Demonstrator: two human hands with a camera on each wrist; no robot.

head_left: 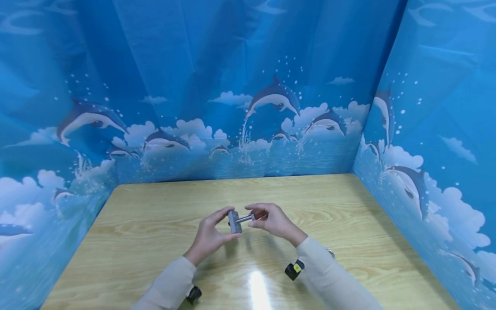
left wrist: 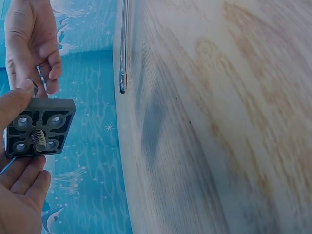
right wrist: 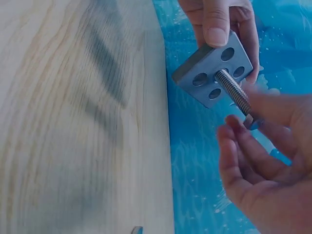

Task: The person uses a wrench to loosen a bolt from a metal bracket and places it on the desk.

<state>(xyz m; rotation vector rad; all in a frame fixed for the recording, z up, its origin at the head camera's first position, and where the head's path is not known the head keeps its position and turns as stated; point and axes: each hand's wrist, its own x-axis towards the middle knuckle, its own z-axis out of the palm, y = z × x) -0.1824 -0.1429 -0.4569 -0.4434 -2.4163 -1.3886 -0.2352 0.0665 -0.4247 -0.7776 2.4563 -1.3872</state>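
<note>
My left hand (head_left: 209, 236) grips a square grey plate (head_left: 234, 221) by opposite edges, thumb on one side and fingers on the other. Several round holes surround the middle of its smooth face in the right wrist view. A threaded bolt (right wrist: 234, 91) passes through the plate's centre, and its threaded tip sticks out of the ribbed back in the left wrist view. At the bolt's head end, my right hand (head_left: 274, 221) has its thumb and curled fingers around the head; the thumb is blurred. Both hands hold the parts above the table.
A metal wrench (left wrist: 123, 80) lies on the wooden table (head_left: 155, 206), mostly hidden behind the right forearm in the head view. Blue dolphin-printed curtains (head_left: 217, 86) stand along the table's back and sides.
</note>
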